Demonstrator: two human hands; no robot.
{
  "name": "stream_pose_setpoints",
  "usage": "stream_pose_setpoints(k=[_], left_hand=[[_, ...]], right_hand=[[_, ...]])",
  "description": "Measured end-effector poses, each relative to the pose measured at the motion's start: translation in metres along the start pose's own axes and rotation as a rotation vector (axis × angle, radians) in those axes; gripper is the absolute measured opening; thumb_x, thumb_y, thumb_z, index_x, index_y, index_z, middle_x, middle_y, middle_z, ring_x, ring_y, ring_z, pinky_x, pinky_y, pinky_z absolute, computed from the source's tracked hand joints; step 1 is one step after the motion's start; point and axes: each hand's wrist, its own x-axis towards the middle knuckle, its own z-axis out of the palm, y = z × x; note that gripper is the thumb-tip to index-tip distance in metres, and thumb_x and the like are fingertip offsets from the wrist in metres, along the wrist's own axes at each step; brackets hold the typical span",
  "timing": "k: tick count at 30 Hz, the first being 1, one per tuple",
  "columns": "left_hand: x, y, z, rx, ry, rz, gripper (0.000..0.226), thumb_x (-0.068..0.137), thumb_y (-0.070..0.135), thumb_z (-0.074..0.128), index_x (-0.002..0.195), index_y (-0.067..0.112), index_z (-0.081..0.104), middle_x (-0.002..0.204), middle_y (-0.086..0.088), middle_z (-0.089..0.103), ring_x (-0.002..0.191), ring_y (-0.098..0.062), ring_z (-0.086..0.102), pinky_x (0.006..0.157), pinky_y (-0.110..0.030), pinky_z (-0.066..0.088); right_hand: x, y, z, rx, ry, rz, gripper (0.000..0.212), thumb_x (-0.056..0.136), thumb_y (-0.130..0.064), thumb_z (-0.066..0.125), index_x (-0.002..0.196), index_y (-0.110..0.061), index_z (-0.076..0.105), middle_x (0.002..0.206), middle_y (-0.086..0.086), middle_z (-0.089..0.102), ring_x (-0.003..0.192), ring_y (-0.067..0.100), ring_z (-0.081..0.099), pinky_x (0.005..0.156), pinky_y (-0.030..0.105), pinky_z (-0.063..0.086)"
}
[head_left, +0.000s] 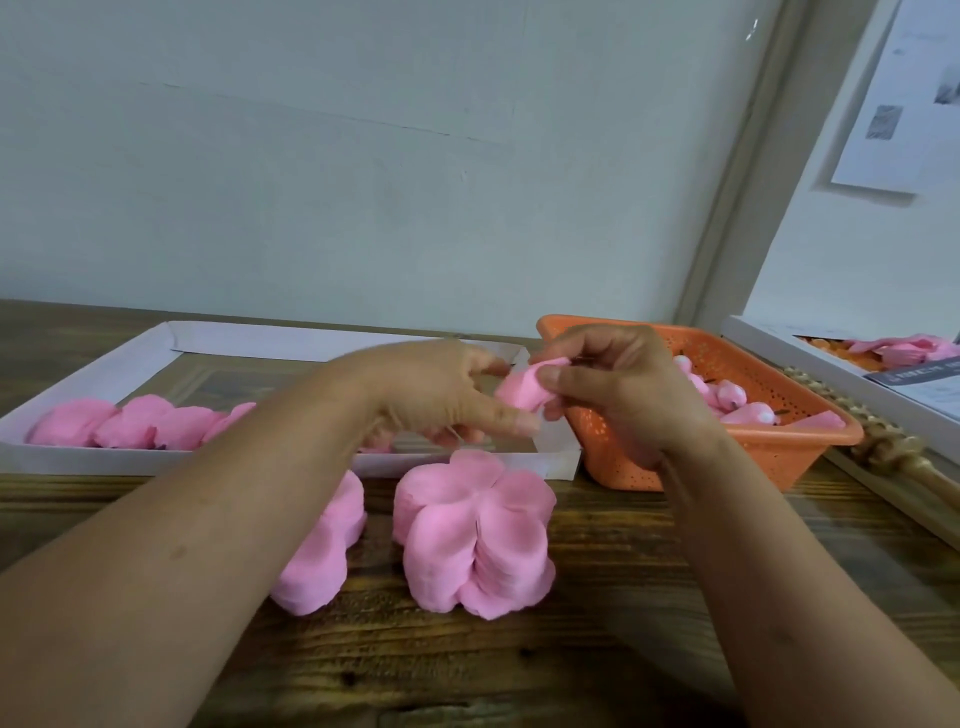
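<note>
Wooden boards form the table (597, 649), which is backed by a pale wall (363, 156). A pink petal (522, 392) is held above the table, just past its centre toward one o'clock, between both hands. The right hand (618, 384) is curled round the petal's right side, with the thumb pressed on top. The left hand (441, 389) is brought against its left edge, which is pinched between thumb and fingers; that hand is slightly blurred.

Below the hands, at six o'clock from the petal, two stacks of pink cut-outs are set on the boards: the right stack (478, 535) is seen whole, and the left stack (324, 551) is partly hidden by the left forearm. The two are near each other but apart.

A white tray (311, 340) is laid at ten o'clock, and loose pink pieces (140, 423) are heaped along its near side. An orange basket (769, 457) is placed at two o'clock, just beside the tray, and pink buds (727, 397) are held in it. A second tray (883, 405) is seen at three o'clock, and a sheet (893, 104) is fixed to the wall above it.
</note>
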Motion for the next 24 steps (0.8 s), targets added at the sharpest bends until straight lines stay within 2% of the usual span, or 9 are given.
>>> stream_pose_setpoints(k=[1,3,6,10,16,18,21,22,24], left_hand=[[0.002,-0.001,-0.004,0.166,0.088,-0.016,0.069,0.061,0.039,0.081,0.124,0.024,0.059,0.089,0.010,0.059,0.086,-0.011,0.056,0.071,-0.025,0.044],[0.007,-0.009,-0.009,0.486,0.222,-0.050,0.055,0.074,0.037,0.078,0.124,0.023,0.061,0.098,0.010,0.061,0.093,-0.012,0.056,0.080,-0.026,0.044],[0.012,-0.025,0.001,0.669,0.183,-0.093,0.042,0.084,0.032,0.069,0.124,0.022,0.063,0.117,0.003,0.064,0.093,-0.011,0.054,0.080,-0.020,0.040],[0.014,-0.036,0.008,0.691,0.183,-0.032,0.032,0.086,0.022,0.067,0.117,0.022,0.068,0.107,0.000,0.067,0.087,-0.014,0.057,0.071,-0.019,0.041],[0.015,-0.043,0.015,0.737,0.289,0.083,0.019,0.083,0.014,0.068,0.101,0.019,0.071,0.089,0.006,0.066,0.088,-0.016,0.061,0.074,-0.023,0.045],[0.015,-0.044,0.016,0.728,0.284,0.091,0.026,0.083,0.013,0.067,0.109,0.020,0.067,0.087,0.006,0.063,0.088,-0.017,0.059,0.075,-0.026,0.046],[0.018,-0.043,0.015,0.763,0.218,0.068,0.047,0.086,0.014,0.063,0.131,0.024,0.056,0.111,-0.002,0.065,0.094,-0.018,0.057,0.075,-0.024,0.043],[0.019,-0.042,0.015,0.787,0.214,0.074,0.043,0.087,0.014,0.063,0.129,0.024,0.059,0.111,-0.001,0.063,0.092,-0.016,0.055,0.071,-0.023,0.039],[0.020,-0.041,0.016,0.809,0.223,0.089,0.029,0.087,0.015,0.063,0.115,0.021,0.066,0.091,0.006,0.056,0.082,-0.013,0.048,0.065,-0.022,0.033]], right_hand=[[0.000,0.002,-0.005,-0.041,0.063,0.013,0.023,0.078,0.015,0.061,0.070,-0.006,0.066,0.059,0.003,0.067,0.050,0.015,0.059,0.053,0.023,0.052],[0.001,0.006,-0.009,-0.152,0.152,0.026,0.023,0.079,0.013,0.062,0.071,-0.007,0.066,0.059,0.006,0.066,0.048,0.013,0.058,0.053,0.022,0.052],[0.002,0.010,-0.006,-0.267,0.223,0.001,0.023,0.079,0.012,0.062,0.072,-0.009,0.066,0.061,0.005,0.065,0.045,0.007,0.056,0.051,0.019,0.050],[0.003,0.011,-0.006,-0.300,0.255,0.007,0.020,0.080,0.011,0.062,0.073,-0.008,0.066,0.061,0.003,0.064,0.042,0.003,0.055,0.049,0.016,0.048],[0.003,0.010,-0.007,-0.277,0.255,0.027,0.011,0.080,0.011,0.062,0.080,0.001,0.066,0.064,0.009,0.065,0.044,0.005,0.056,0.049,0.016,0.049],[0.002,0.010,-0.008,-0.273,0.253,0.032,0.013,0.080,0.010,0.063,0.078,-0.002,0.066,0.065,0.009,0.065,0.044,0.005,0.057,0.050,0.016,0.049],[0.002,0.010,-0.007,-0.285,0.237,0.023,0.015,0.080,0.011,0.063,0.077,-0.003,0.066,0.066,0.008,0.065,0.045,0.005,0.057,0.050,0.017,0.050],[0.001,0.010,-0.007,-0.284,0.234,0.022,0.014,0.079,0.011,0.063,0.077,-0.003,0.066,0.066,0.008,0.065,0.045,0.006,0.057,0.050,0.017,0.050],[0.002,0.009,-0.007,-0.275,0.236,0.023,0.015,0.079,0.011,0.063,0.077,-0.003,0.066,0.066,0.008,0.065,0.045,0.006,0.057,0.050,0.017,0.050]])
